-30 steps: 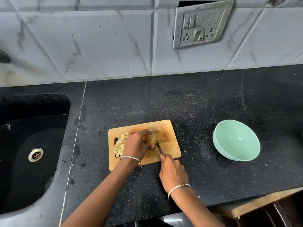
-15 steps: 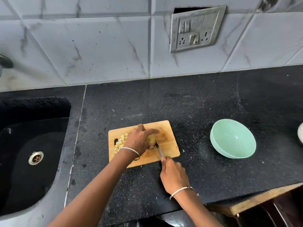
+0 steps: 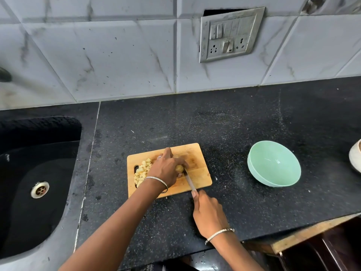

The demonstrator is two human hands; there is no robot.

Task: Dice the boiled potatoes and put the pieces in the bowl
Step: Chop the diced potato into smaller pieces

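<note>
Our left hand (image 3: 166,169) curls over the boiled potato (image 3: 180,168) near the middle of the wooden cutting board (image 3: 197,153), fingers clamped on it and pinning it down. Our right hand (image 3: 209,214) sits just off the board's near edge, wrapped round the handle of the knife (image 3: 189,179), whose blade reaches onto the board and meets the potato's right side. A heap of diced pieces (image 3: 142,172) lies at the board's left end, beside its handle slot. The green bowl (image 3: 273,163) stands well to the right of the board, the sink (image 3: 39,173) to its left
</note>
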